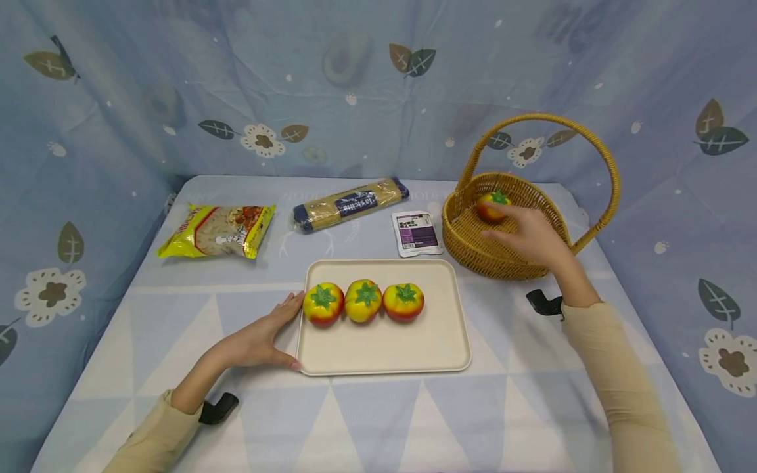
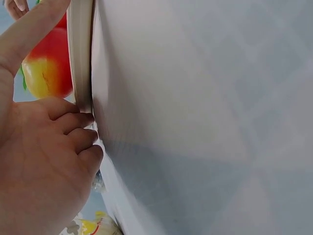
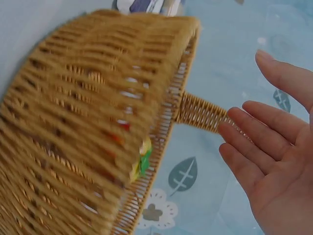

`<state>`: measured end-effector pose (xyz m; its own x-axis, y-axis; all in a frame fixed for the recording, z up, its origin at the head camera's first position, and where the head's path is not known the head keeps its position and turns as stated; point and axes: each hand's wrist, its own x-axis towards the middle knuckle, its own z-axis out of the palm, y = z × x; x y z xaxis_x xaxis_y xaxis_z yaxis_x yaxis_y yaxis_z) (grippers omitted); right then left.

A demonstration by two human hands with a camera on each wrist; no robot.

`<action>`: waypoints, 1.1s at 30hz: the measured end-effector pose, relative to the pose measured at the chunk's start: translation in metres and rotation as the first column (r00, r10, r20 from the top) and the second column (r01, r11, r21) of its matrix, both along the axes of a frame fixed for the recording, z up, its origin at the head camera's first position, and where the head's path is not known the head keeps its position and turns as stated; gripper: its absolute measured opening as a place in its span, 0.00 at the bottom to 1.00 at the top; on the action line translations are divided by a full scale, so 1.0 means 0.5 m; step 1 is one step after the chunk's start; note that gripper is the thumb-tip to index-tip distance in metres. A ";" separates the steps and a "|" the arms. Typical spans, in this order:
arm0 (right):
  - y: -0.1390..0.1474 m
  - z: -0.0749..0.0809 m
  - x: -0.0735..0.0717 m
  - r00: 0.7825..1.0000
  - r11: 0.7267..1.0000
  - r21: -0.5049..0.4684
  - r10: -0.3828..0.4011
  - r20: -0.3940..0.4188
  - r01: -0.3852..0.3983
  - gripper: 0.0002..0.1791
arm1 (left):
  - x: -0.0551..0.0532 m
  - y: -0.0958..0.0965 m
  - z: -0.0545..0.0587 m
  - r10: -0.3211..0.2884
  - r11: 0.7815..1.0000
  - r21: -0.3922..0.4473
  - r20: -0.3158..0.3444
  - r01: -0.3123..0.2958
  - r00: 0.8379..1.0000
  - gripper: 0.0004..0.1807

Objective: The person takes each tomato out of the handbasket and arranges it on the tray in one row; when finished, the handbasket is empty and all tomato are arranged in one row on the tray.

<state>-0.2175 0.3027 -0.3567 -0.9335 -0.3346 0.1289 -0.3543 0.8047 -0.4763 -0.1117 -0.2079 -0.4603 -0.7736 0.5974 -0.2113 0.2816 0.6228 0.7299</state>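
My left hand point(image 1: 257, 343) rests at the left rim of a cream tray point(image 1: 384, 351), thumb and fingers spread along its edge. Three red-and-yellow fruits with green leafy tops, like tomatoes or persimmons, sit in a row on the tray; the leftmost fruit point(image 1: 322, 305) is nearest that hand. Over the opening of a brown wicker basket point(image 1: 473, 253) is my right hand point(image 1: 532, 238), fingers extended and holding nothing. A similar fruit point(image 1: 488, 209) lies inside the basket, partly covered by the hand in the head view. Through the weave, the right wrist view shows its green top point(image 3: 144, 161).
Behind the tray lie a yellow noodle packet point(image 1: 221, 231), a long pasta packet point(image 1: 351, 203) and a small white-and-purple pouch point(image 1: 416, 233). The basket's tall handle point(image 1: 538, 117) arches above it. A patterned curtain point(image 1: 349, 98) surrounds the table's back and sides.
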 end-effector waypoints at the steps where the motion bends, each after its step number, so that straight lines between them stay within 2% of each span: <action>1: 0.002 0.003 -0.003 1.000 1.000 0.005 -0.004 0.003 0.004 0.34 | 0.000 0.000 0.000 0.000 1.000 0.000 -0.002 0.000 1.000 0.70; 7: 0.016 0.031 -0.026 1.000 0.998 0.062 0.006 0.006 -0.006 0.32 | -0.001 -0.002 0.001 -0.003 1.000 -0.003 -0.010 0.003 1.000 0.70; 14: 0.036 0.068 -0.074 0.999 0.979 0.203 -0.018 0.039 0.010 0.34 | -0.001 -0.002 0.004 0.002 1.000 -0.002 -0.014 -0.002 1.000 0.70; 16: 0.043 0.074 -0.088 0.998 0.977 0.212 -0.025 0.058 0.012 0.34 | -0.001 -0.002 0.004 0.003 1.000 -0.002 -0.017 -0.003 1.000 0.70; 19: 0.053 0.077 -0.107 0.992 0.988 0.153 -0.033 0.122 0.014 0.34 | -0.001 -0.002 0.004 0.005 1.000 -0.001 -0.016 -0.005 1.000 0.70; 24: 0.066 0.064 -0.138 0.973 0.997 0.066 -0.052 0.226 0.038 0.37 | -0.001 -0.002 0.001 0.005 1.000 -0.001 -0.016 -0.005 1.000 0.70; 33: 0.102 0.008 -0.181 0.940 0.993 -0.070 -0.065 0.335 0.094 0.36 | 0.002 0.001 -0.003 0.009 1.000 -0.002 0.000 -0.009 1.000 0.70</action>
